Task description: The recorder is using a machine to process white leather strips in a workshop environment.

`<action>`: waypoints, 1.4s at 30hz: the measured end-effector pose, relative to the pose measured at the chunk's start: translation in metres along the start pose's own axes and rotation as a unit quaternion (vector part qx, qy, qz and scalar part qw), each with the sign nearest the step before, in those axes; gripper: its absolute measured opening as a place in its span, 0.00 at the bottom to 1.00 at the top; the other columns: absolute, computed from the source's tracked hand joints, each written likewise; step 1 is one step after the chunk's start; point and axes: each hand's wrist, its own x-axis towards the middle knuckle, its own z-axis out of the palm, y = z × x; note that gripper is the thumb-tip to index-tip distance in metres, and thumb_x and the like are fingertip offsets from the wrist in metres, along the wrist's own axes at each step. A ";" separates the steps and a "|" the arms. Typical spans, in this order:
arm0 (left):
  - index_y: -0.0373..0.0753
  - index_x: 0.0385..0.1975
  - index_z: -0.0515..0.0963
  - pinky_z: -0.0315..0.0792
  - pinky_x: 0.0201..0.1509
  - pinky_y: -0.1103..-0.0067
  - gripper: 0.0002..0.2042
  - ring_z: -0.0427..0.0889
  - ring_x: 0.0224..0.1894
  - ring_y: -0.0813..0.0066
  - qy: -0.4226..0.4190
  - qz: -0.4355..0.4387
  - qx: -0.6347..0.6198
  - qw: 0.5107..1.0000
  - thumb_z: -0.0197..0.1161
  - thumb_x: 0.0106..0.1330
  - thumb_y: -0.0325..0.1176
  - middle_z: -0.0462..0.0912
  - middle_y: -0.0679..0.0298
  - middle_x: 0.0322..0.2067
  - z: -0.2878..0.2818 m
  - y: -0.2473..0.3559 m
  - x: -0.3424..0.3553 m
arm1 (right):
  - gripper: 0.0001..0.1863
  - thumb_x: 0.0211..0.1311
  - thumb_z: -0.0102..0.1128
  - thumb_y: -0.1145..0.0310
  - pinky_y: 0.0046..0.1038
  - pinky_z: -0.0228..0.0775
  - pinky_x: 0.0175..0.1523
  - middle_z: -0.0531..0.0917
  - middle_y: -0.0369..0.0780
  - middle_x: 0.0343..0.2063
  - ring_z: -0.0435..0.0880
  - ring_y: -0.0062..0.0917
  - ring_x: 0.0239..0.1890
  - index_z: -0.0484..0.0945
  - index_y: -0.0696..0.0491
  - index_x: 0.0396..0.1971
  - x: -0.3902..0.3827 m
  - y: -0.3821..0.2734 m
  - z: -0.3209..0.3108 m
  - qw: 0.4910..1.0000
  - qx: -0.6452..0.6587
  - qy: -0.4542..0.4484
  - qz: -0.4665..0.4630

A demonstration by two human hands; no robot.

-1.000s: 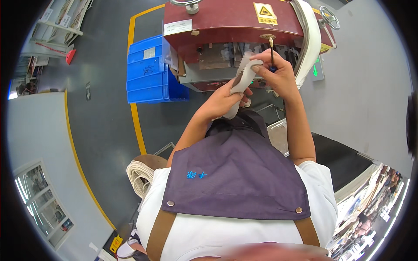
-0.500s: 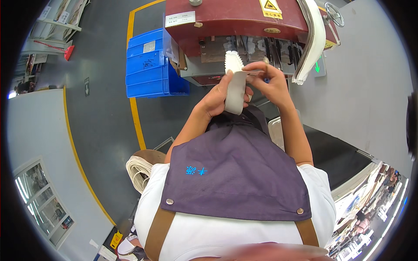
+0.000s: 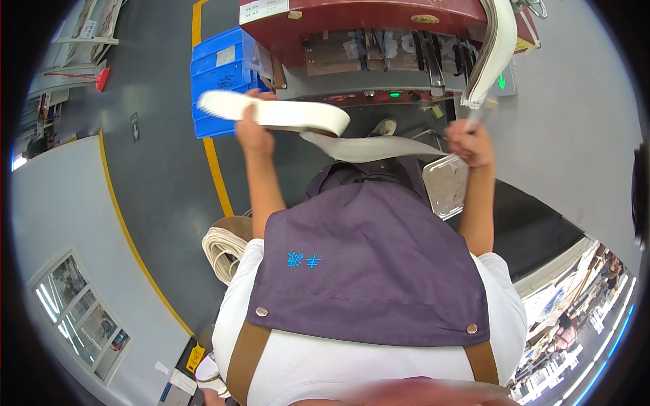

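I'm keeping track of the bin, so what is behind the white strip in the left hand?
The blue bin shows above and below the left end of the white strip; grey floor shows below its middle. Whatever the strip and left hand cover is hidden.

A worker wears a dark purple apron (image 3: 379, 271) over a white shirt (image 3: 365, 369) with short sleeves (image 3: 504, 287) and a curved neckline. Brown straps (image 3: 247, 362) run over the shoulders from the bib's wide edge, each beside a round silver snap (image 3: 262, 312). Bright blue lettering (image 3: 305, 260) marks the purple cloth on the wearer's left. The left hand (image 3: 256, 135) and right hand (image 3: 474, 147) are bare, as are the forearms.
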 end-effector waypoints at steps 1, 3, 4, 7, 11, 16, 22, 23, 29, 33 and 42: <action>0.30 0.49 0.66 0.68 0.54 0.67 0.16 0.77 0.44 0.57 0.050 0.032 0.004 0.998 0.39 0.64 0.29 0.78 0.49 0.37 -0.018 0.012 0.007 | 0.10 0.44 0.67 0.68 0.16 0.50 0.15 0.70 0.33 0.15 0.61 0.14 0.11 0.72 0.52 0.20 -0.013 -0.003 -0.017 0.987 0.054 -0.049 -0.144; 0.31 0.49 0.66 0.69 0.54 0.66 0.17 0.77 0.45 0.57 0.123 0.077 0.006 0.989 0.37 0.65 0.30 0.78 0.49 0.38 -0.068 0.034 0.017 | 0.11 0.47 0.67 0.67 0.18 0.53 0.13 0.70 0.34 0.13 0.63 0.17 0.12 0.73 0.51 0.17 -0.034 -0.021 -0.043 0.951 0.113 -0.092 -0.272; 0.31 0.49 0.66 0.69 0.54 0.65 0.17 0.77 0.45 0.56 0.141 0.097 -0.004 0.985 0.37 0.64 0.30 0.77 0.49 0.38 -0.085 0.043 0.024 | 0.12 0.53 0.62 0.60 0.17 0.57 0.14 0.73 0.34 0.14 0.64 0.17 0.12 0.76 0.50 0.17 -0.045 -0.040 -0.056 0.940 0.134 -0.143 -0.279; 0.31 0.48 0.65 0.70 0.53 0.61 0.17 0.76 0.45 0.52 0.195 0.142 -0.007 0.971 0.36 0.63 0.31 0.76 0.50 0.38 -0.119 0.070 0.013 | 0.14 0.59 0.57 0.55 0.15 0.71 0.20 0.81 0.36 0.19 0.73 0.16 0.18 0.83 0.50 0.25 -0.066 -0.071 -0.088 0.900 0.114 -0.269 -0.323; 0.33 0.45 0.65 0.67 0.57 0.58 0.15 0.73 0.47 0.50 0.145 0.130 -0.045 0.980 0.37 0.61 0.31 0.73 0.52 0.36 -0.123 0.085 -0.001 | 0.06 0.55 0.61 0.67 0.13 0.68 0.18 0.80 0.38 0.18 0.72 0.18 0.18 0.82 0.53 0.25 -0.061 -0.084 -0.088 0.855 0.123 -0.339 -0.373; 0.35 0.43 0.66 0.63 0.61 0.57 0.15 0.71 0.51 0.48 -0.156 -0.073 -0.197 0.965 0.49 0.55 0.28 0.73 0.52 0.37 -0.083 0.071 -0.022 | 0.16 0.41 0.70 0.58 0.26 0.68 0.24 0.78 0.34 0.18 0.74 0.19 0.20 0.79 0.55 0.22 -0.036 -0.024 -0.030 0.986 -0.053 0.093 -0.126; 0.29 0.43 0.70 0.72 0.52 0.69 0.15 0.79 0.42 0.60 -0.307 -0.134 0.038 0.941 0.50 0.55 0.25 0.78 0.52 0.37 0.045 0.011 -0.037 | 0.16 0.55 0.61 0.58 0.20 0.61 0.27 0.78 0.33 0.23 0.71 0.14 0.22 0.79 0.58 0.29 0.059 0.001 0.069 0.977 -0.139 0.090 0.135; 0.28 0.43 0.71 0.73 0.49 0.72 0.14 0.80 0.41 0.63 -0.296 -0.156 0.057 0.941 0.50 0.56 0.25 0.79 0.54 0.35 0.066 -0.001 -0.037 | 0.15 0.57 0.60 0.59 0.21 0.63 0.28 0.79 0.34 0.23 0.73 0.15 0.23 0.79 0.59 0.30 0.070 0.009 0.075 0.979 -0.107 0.115 0.127; 0.28 0.41 0.74 0.75 0.35 0.79 0.16 0.80 0.30 0.71 -0.250 -0.244 0.142 0.926 0.57 0.63 0.36 0.80 0.56 0.30 0.124 -0.047 -0.015 | 0.16 0.56 0.61 0.61 0.23 0.67 0.29 0.81 0.38 0.25 0.78 0.19 0.25 0.78 0.61 0.32 0.104 0.022 0.087 0.977 -0.026 0.157 0.145; 0.28 0.36 0.76 0.74 0.30 0.78 0.14 0.80 0.27 0.71 -0.238 -0.279 0.152 0.918 0.58 0.61 0.36 0.81 0.57 0.26 0.133 -0.054 -0.004 | 0.17 0.55 0.62 0.60 0.23 0.67 0.26 0.81 0.40 0.25 0.78 0.22 0.22 0.78 0.62 0.32 0.116 0.027 0.085 0.972 0.008 0.157 0.173; 0.30 0.34 0.77 0.72 0.29 0.80 0.13 0.79 0.25 0.73 -0.224 -0.251 0.189 0.922 0.62 0.57 0.36 0.80 0.60 0.25 0.133 -0.063 0.008 | 0.21 0.53 0.61 0.52 0.25 0.67 0.26 0.80 0.39 0.20 0.78 0.22 0.21 0.79 0.60 0.25 0.151 0.049 0.076 0.953 -0.220 0.196 0.072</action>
